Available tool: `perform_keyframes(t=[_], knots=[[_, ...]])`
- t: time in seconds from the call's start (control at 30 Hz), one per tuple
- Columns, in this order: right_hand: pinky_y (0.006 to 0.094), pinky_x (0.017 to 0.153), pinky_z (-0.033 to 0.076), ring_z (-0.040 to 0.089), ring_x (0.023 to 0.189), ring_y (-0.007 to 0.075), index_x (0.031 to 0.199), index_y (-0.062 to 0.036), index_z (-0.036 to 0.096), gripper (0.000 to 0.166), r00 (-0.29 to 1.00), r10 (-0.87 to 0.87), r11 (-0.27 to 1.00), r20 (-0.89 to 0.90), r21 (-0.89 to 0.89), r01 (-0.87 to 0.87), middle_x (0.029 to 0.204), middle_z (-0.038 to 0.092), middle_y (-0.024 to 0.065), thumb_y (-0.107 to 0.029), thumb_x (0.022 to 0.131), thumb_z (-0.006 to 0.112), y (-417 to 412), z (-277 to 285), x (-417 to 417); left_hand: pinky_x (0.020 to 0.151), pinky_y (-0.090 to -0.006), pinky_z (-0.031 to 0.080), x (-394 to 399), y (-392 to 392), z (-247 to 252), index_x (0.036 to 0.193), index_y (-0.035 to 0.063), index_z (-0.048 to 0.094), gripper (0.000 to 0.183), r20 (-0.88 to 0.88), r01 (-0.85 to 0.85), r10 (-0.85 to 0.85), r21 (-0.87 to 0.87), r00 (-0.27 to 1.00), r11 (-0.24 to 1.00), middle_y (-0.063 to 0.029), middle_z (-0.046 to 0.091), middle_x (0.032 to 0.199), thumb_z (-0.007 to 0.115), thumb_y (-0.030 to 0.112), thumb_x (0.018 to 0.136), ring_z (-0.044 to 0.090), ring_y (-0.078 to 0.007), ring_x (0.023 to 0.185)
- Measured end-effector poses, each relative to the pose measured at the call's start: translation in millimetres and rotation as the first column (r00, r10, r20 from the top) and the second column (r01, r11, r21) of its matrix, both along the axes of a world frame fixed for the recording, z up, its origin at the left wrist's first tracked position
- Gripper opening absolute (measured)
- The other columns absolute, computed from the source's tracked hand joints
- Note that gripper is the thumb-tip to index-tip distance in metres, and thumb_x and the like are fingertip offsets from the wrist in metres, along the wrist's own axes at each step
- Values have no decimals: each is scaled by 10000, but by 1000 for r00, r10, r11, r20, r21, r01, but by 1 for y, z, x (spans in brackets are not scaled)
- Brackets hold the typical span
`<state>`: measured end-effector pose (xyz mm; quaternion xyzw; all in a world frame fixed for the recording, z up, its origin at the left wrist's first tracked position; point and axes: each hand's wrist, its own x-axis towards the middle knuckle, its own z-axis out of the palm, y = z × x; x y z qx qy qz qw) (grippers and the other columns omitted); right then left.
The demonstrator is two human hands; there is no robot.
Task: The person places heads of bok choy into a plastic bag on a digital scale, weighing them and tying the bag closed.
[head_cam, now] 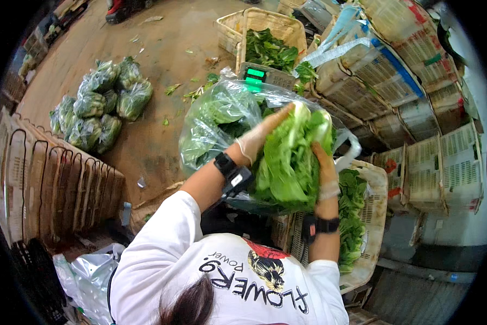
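Between my two hands I hold a bunch of leafy green lettuce [294,158], its pale stem ends pointing away from me. My left hand [263,132] grips it from the left and my right hand [324,166] from the right; both seem to wear thin, pale gloves. Beneath and beside the bunch lies a large clear plastic bag [215,118] with leafy greens inside. A scale with a lit green display [254,77] stands just beyond the bag. To the right, a pale plastic crate [375,211] holds more leafy heads.
Bagged vegetables [91,103] lie on the wet floor at the left. A crate of loose leaves [274,18] stands beyond the scale. Stacked crates rise at the right [422,166] and left [64,187]. Plastic bags [91,276] lie at lower left.
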<state>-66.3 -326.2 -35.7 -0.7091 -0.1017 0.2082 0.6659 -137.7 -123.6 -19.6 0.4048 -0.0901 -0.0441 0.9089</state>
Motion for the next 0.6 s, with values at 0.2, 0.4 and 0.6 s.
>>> perform_keyframes(t=[0.2, 0.4, 0.6], knots=[[389, 930, 413, 509, 1094, 335, 1343, 6, 273, 888, 978, 156, 603, 142, -797, 19, 1231, 488, 217, -502, 720, 651, 76, -41, 41, 833, -357, 458, 115, 47, -120, 1138, -4, 535, 492, -11, -195, 630, 946, 776, 258, -187, 621, 994, 566, 373, 824, 588, -298, 949], [411, 905, 413, 447, 1132, 384, 1384, 1, 115, 994, 897, 280, 499, 341, -850, 168, 1308, 350, 286, -474, 710, 670, 91, -61, 55, 985, -389, 327, 75, 36, -130, 1222, 1, 465, 434, 463, -510, 544, 857, 700, -73, -256, 415, 1265, 489, 247, 865, 394, -375, 1181], [527, 1021, 226, 234, 1252, 455, 1350, -22, 287, 591, 579, 683, 438, 445, -884, 164, 1354, 270, 282, -269, 853, 490, 103, -78, 44, 1020, -434, 275, 60, 17, -148, 1254, -22, 387, 482, 409, -353, 291, 908, 865, -227, -260, 373, 1297, 491, 162, 821, 343, -405, 1209]])
